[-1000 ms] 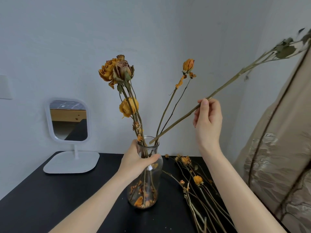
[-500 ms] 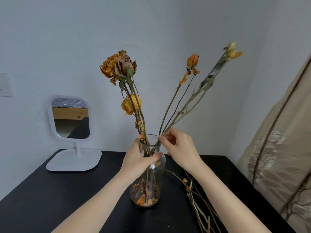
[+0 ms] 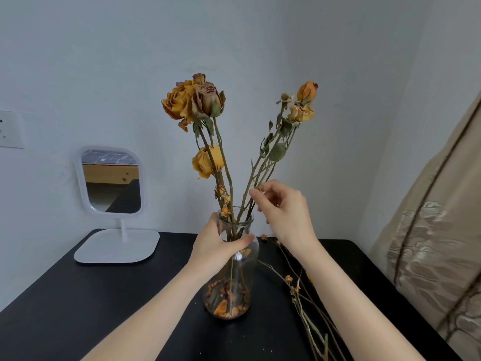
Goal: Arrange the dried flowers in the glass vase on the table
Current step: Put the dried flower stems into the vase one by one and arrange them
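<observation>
A clear glass vase (image 3: 230, 287) stands on the black table (image 3: 104, 303), with dry petals at its bottom. Several dried yellow roses (image 3: 194, 102) rise from it on long stems. My left hand (image 3: 217, 246) grips the vase's neck. My right hand (image 3: 282, 209) is just right of the rim, thumb and forefinger pinching a leaning stem (image 3: 256, 175) whose small faded blooms (image 3: 300, 112) stand upper right. More dried stems (image 3: 304, 303) lie on the table to the right of the vase.
A white stand mirror (image 3: 112, 183) sits at the table's back left, against the wall. A beige patterned curtain (image 3: 437, 243) hangs along the right edge of the table. A wall socket plate (image 3: 10, 128) is at far left.
The long stem swung from a low slant on the right to nearly upright in the vase. My right hand slid down it to the rim, then up slightly. My left hand stayed on the neck.
</observation>
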Demonstrator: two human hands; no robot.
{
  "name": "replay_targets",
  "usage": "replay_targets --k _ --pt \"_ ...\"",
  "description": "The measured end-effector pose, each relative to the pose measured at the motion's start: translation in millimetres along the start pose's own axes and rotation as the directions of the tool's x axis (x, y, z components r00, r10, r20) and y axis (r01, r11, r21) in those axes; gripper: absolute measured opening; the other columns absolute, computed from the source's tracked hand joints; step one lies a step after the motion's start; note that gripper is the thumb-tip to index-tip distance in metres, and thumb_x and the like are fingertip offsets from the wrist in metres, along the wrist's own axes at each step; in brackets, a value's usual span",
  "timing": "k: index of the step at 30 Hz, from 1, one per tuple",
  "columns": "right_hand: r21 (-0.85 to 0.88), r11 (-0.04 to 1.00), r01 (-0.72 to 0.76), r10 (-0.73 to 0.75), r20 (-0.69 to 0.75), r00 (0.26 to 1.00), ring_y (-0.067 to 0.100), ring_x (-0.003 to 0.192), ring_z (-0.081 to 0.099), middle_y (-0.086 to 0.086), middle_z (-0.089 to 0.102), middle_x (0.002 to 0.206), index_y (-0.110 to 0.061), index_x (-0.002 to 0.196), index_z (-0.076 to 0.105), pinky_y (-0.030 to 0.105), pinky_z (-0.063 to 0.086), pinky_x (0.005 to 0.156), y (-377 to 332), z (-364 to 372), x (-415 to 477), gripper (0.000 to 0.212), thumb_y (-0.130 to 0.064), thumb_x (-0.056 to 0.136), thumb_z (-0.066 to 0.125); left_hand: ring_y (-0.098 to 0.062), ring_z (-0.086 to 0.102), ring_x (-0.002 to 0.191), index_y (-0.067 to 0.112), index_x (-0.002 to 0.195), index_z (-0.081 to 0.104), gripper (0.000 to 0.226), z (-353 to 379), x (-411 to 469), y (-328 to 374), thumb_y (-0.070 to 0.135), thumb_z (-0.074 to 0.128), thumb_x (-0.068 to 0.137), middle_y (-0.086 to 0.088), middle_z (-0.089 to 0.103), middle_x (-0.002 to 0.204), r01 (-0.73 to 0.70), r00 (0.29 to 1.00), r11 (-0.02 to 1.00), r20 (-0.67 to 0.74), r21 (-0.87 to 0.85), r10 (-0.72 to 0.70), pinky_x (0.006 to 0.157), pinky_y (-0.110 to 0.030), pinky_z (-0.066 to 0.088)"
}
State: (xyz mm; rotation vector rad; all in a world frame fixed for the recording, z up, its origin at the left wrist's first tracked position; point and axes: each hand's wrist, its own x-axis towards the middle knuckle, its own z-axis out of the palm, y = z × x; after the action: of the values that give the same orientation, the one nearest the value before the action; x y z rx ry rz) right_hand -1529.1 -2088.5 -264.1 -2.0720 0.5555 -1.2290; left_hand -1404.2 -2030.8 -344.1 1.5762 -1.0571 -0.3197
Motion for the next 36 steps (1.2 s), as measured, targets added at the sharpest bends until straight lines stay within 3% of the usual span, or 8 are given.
replay_targets --k 5,10,17,21,27,30,33,36 --pt "0.024 0.999 0.034 -0.034 -0.032 0.999 0.001 0.055 0.048 -0.007 0.055 0.060 -0.029 0.075 0.061 0.011 0.040 0.052 -1.7 -2.5 0.7 0.013 -0.027 0.087 0.063 0.022 0.052 0.089 0.046 0.098 0.047 0.049 -1.7 1.1 -1.4 0.051 0.077 0.059 0.030 0.059 0.098 -0.012 0.999 0.999 0.034 -0.034 0.013 0.068 -0.008 0.036" --pt "0.032 0.999 0.015 -0.016 0.012 1.000 0.001 0.054 0.047 -0.008 0.054 0.058 -0.026 0.070 0.061 0.012 0.040 0.051 -0.9 -0.9 -4.3 0.016 -0.026 0.087 0.064 0.008 0.051 0.105 0.040 0.114 0.046 0.062 -7.1 3.7 -1.1 0.048 0.078 0.061 0.024 0.058 0.112 0.000 0.994 0.998 0.107 -0.069 0.008 0.078 -0.012 0.037" --pt "0.019 1.000 0.024 -0.025 0.023 0.999 0.003 0.052 0.044 -0.005 0.052 0.059 -0.015 0.076 0.063 0.013 0.039 0.051 -1.6 3.3 -5.6 0.016 -0.025 0.088 0.062 0.004 0.052 0.107 0.047 0.105 0.045 0.054 -13.4 5.2 0.2 0.044 0.080 0.064 0.023 0.059 0.113 0.015 0.989 0.997 0.149 -0.079 -0.003 0.090 -0.023 0.040" --pt "0.028 0.999 0.016 -0.017 0.030 0.999 0.003 0.055 0.045 -0.003 0.053 0.061 -0.018 0.079 0.063 0.017 0.041 0.052 -2.5 4.3 -6.8 0.012 -0.025 0.088 0.061 -0.001 0.051 0.110 0.045 0.108 0.045 0.055 -13.4 5.3 1.2 0.043 0.079 0.065 0.019 0.058 0.116 0.002 0.989 0.998 0.149 -0.067 0.008 0.094 -0.025 0.040" --pt "0.089 0.996 -0.012 0.006 0.069 0.998 0.006 0.057 0.047 -0.005 0.053 0.060 -0.026 0.091 0.063 0.024 0.044 0.057 0.7 -9.1 -11.9 0.006 -0.025 0.085 0.065 0.008 0.051 0.101 0.047 0.097 0.048 0.045 -15.1 -5.1 6.2 0.048 0.078 0.063 0.028 0.056 0.105 0.001 0.992 0.999 0.126 -0.050 0.006 0.075 -0.010 0.036" --pt "0.084 0.995 -0.058 0.051 0.074 0.996 0.002 0.052 0.046 -0.006 0.052 0.060 -0.027 0.093 0.064 0.021 0.044 0.056 11.0 -22.0 -19.0 0.009 -0.023 0.086 0.064 0.008 0.045 0.109 0.046 0.114 0.043 0.062 -16.0 -22.3 2.5 0.047 0.079 0.062 0.031 0.048 0.117 0.011 0.999 0.999 0.046 -0.051 -0.008 0.086 -0.012 0.036" --pt "0.060 0.989 -0.137 0.133 0.075 0.988 -0.001 0.050 0.051 -0.002 0.056 0.065 -0.025 0.094 0.063 0.016 0.044 0.049 27.9 -37.5 -29.4 0.006 -0.021 0.089 0.061 -0.008 0.039 0.125 0.027 0.137 0.034 0.090 -13.8 -47.2 -2.4 0.046 0.079 0.061 0.013 0.041 0.135 0.081 0.987 0.996 -0.135 -0.035 -0.085 0.102 -0.029 0.036" --pt "-0.016 0.973 -0.232 0.232 0.051 0.971 -0.001 0.045 0.049 -0.001 0.057 0.066 -0.022 0.094 0.062 0.015 0.043 0.045 51.2 -56.6 -40.5 0.005 -0.022 0.091 0.058 -0.009 0.048 0.109 0.022 0.126 0.038 0.072 -4.1 -82.3 -6.0 0.033 0.079 0.068 0.003 0.044 0.127 0.128 0.952 0.986 -0.268 -0.103 -0.151 0.089 -0.022 0.039"
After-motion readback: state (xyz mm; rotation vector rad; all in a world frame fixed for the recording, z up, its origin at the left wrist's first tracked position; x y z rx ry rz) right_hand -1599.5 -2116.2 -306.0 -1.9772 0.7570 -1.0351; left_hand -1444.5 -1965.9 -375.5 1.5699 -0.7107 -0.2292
